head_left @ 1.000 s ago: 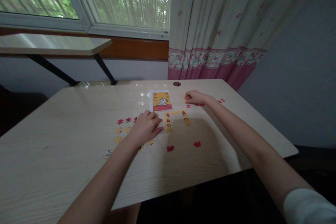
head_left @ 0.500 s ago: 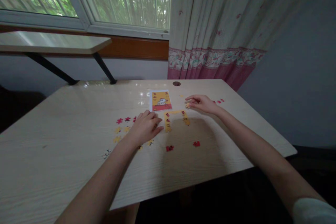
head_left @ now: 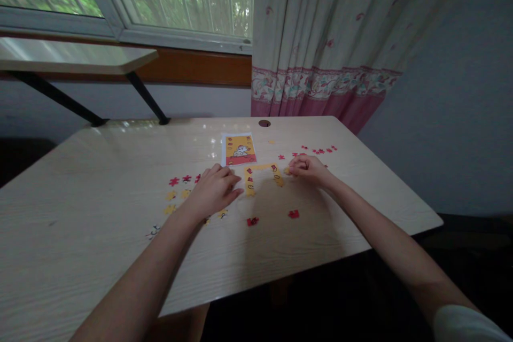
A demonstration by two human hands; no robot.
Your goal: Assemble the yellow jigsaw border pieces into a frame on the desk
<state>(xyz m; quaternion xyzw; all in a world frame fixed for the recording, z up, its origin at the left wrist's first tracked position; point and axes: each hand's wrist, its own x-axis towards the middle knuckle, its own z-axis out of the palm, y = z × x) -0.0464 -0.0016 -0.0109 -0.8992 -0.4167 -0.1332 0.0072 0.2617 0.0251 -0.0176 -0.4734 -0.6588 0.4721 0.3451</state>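
My right hand (head_left: 308, 169) pinches a small yellow jigsaw piece (head_left: 287, 170) between thumb and fingers, just right of the joined pieces. Those joined yellow pieces (head_left: 249, 171) form an upside-down U with red and outlined marks. To their left my left hand (head_left: 216, 186) rests over the table, fingers spread and holding nothing visible. Above the joined pieces lies a printed picture card (head_left: 240, 150) of a white animal on yellow and red. Nearer me sit two separate red corner areas, a left red piece (head_left: 252, 221) and a right red piece (head_left: 294, 214).
Loose red pieces (head_left: 173, 181) and yellow pieces (head_left: 170, 209) lie left of my left hand, partly covered by it. Several red pieces (head_left: 319, 151) are scattered beyond my right hand. A raised shelf (head_left: 80, 59) stands at the table's back left, and a curtain (head_left: 320, 75) hangs behind.
My right hand has drawn nearer with the yellow piece, uncovering red pieces behind it. My left hand stays in about the same place; the whole view has shifted slightly.
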